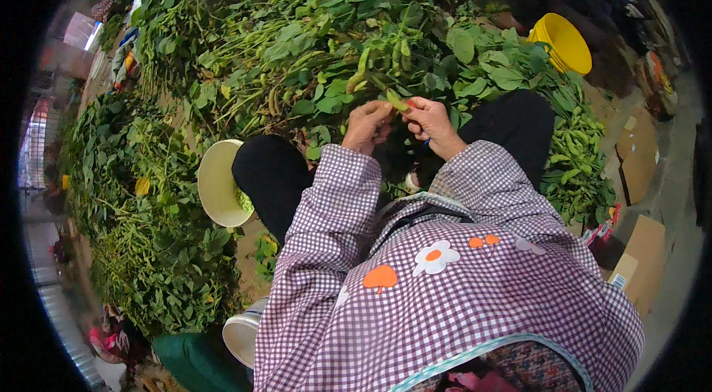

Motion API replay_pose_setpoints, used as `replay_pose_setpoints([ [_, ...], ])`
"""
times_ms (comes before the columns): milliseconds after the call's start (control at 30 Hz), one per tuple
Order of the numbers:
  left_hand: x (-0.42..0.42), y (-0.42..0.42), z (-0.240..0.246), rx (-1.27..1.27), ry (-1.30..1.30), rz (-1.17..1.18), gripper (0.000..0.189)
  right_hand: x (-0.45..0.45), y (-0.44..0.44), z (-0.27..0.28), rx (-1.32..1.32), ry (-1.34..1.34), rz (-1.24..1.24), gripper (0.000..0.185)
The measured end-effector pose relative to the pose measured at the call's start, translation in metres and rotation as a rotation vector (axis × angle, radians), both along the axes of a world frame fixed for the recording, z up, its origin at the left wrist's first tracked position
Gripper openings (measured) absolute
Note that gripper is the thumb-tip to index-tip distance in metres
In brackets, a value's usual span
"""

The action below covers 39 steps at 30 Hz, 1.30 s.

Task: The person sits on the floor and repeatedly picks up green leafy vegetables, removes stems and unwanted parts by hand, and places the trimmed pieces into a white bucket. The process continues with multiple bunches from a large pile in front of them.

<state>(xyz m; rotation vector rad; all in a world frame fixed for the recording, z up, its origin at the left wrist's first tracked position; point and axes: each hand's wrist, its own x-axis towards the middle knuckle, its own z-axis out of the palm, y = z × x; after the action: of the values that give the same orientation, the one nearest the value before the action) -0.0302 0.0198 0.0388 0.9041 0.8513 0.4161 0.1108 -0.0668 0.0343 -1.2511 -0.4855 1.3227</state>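
Observation:
My left hand point(367, 124) and my right hand point(431, 124) meet above the dark gap between my knees, their fingertips on a green bean pod point(396, 100). The pod spans from one hand to the other. A bit of something red shows at my right fingertips, and a bit of blue lies under that hand; what they belong to is hidden. Just beyond my hands, more plump pods point(401, 54) hang on a stem of the heaped bean plants point(334, 30). Beside my left knee is a pale bucket point(214, 183) with light green beans at its bottom.
A yellow bucket point(564, 44) lies tilted at upper right. Loose pods point(575, 147) are piled right of my right knee, near cardboard pieces point(637, 155). More cut plants point(161, 253) cover the left side. A white bucket point(242, 336) stands by my left elbow, near green fabric point(194, 361).

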Motion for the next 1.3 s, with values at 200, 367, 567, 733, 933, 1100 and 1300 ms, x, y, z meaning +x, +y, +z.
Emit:
replay_pose_setpoints([
  [200, -0.003, 0.001, -0.018, -0.144, -0.288, -0.044, 0.019, -0.008, 0.006, -0.001, 0.019, 0.106, 0.007, 0.018],
  [367, 0.001, -0.007, -0.023, -0.128, -0.184, 0.028, 0.017, 0.002, 0.001, -0.003, -0.005, -0.097, 0.031, 0.022],
  [567, -0.013, -0.006, -0.022, 0.024, -0.006, 0.3, 0.015, 0.02, 0.001, 0.008, -0.004, -0.256, -0.048, 0.015],
  [733, -0.003, -0.014, -0.004, 0.051, -0.022, 0.253, 0.02, 0.019, 0.002, 0.008, 0.07, -0.236, -0.078, 0.016],
  [933, 0.036, -0.029, 0.006, -0.199, -0.11, 0.235, 0.016, 0.015, -0.002, 0.008, 0.053, -0.395, -0.053, 0.014],
  [1100, 0.034, -0.022, -0.023, -0.183, -0.203, 0.27, 0.016, 0.009, -0.013, 0.008, 0.024, -0.322, 0.046, 0.015],
  [1300, 0.033, -0.022, -0.031, -0.115, -0.182, 0.308, 0.018, 0.014, -0.021, 0.015, 0.018, -0.179, 0.198, 0.022],
])
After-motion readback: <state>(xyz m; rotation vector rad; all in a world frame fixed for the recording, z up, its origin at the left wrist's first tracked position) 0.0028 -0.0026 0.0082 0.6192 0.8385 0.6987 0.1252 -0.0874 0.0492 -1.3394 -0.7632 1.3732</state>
